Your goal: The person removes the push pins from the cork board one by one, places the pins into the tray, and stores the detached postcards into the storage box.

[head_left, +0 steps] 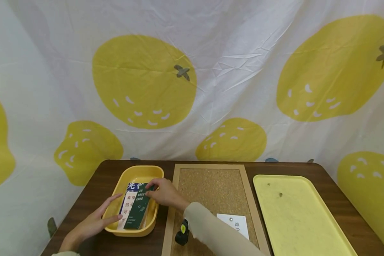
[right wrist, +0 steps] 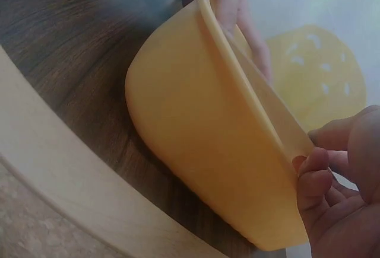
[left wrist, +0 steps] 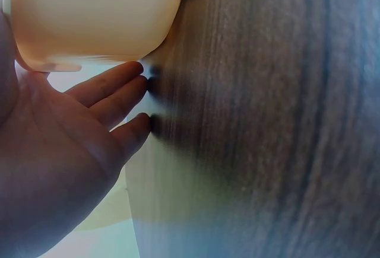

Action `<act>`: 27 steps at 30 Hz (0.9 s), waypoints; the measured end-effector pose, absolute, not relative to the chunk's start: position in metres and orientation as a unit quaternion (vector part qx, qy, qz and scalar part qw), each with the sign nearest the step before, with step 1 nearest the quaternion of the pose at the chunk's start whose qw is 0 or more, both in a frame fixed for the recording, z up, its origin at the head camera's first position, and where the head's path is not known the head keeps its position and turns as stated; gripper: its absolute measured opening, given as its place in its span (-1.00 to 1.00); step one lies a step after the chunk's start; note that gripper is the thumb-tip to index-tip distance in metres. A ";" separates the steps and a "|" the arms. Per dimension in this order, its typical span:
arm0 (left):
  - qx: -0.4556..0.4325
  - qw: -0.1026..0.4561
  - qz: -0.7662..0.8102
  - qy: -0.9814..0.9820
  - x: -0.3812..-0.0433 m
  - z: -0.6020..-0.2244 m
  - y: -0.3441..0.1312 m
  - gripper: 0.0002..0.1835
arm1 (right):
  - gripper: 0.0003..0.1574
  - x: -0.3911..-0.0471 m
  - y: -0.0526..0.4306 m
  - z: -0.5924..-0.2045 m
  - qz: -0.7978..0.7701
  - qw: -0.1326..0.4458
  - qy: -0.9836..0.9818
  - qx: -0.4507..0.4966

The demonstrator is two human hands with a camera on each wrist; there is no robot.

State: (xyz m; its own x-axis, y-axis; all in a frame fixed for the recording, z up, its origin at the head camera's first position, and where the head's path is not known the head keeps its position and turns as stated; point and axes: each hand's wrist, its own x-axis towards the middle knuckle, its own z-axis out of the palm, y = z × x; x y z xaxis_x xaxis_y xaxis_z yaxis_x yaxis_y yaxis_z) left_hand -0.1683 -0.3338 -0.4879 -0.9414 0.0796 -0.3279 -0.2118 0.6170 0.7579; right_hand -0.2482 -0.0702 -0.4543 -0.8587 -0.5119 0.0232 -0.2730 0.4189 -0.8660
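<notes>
My right hand (head_left: 166,192) pinches the upper end of a dark green card (head_left: 137,209) printed with small pale writing. In the right wrist view, the fingers (right wrist: 314,178) hold the card's edge just above the tub's rim. Beneath the green card lie a white card (head_left: 125,209) with reddish characters and a blue card (head_left: 132,185) with large white characters. All sit in a yellow tub (head_left: 152,170). At the tub's left side is my left hand (head_left: 94,222), its thumb over the rim. Its other fingers (left wrist: 119,101) extend beside the tub wall, tips at the tabletop.
A wood-framed corkboard (head_left: 208,192) lies right of the tub, with a white card (head_left: 235,224) fixed near its front. A black object with a yellow-green spot (head_left: 182,233) shows by my right sleeve. Farther right lies a pale yellow tray (head_left: 294,209). A lemon-print curtain (head_left: 230,89) hangs behind.
</notes>
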 end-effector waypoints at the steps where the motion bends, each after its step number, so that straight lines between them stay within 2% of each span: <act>1: -0.038 0.168 0.435 0.884 -0.168 -0.488 -0.334 -0.08 | -0.84 -0.248 -0.070 -0.454 -0.483 0.123 0.834 -0.236; 27: -0.052 0.168 0.448 0.877 -0.169 -0.490 -0.334 -0.06 | -0.75 -0.249 -0.069 -0.454 -0.503 0.165 0.822 -0.208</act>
State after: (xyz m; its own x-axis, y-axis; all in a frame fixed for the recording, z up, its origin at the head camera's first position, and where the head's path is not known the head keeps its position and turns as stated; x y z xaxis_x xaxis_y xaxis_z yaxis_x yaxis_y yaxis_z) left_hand -0.1690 -0.3345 -0.4896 -0.9381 0.0595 -0.3414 -0.2418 0.5931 0.7680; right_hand -0.2490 -0.0690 -0.4539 -0.8589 -0.5082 -0.0631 -0.1751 0.4072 -0.8964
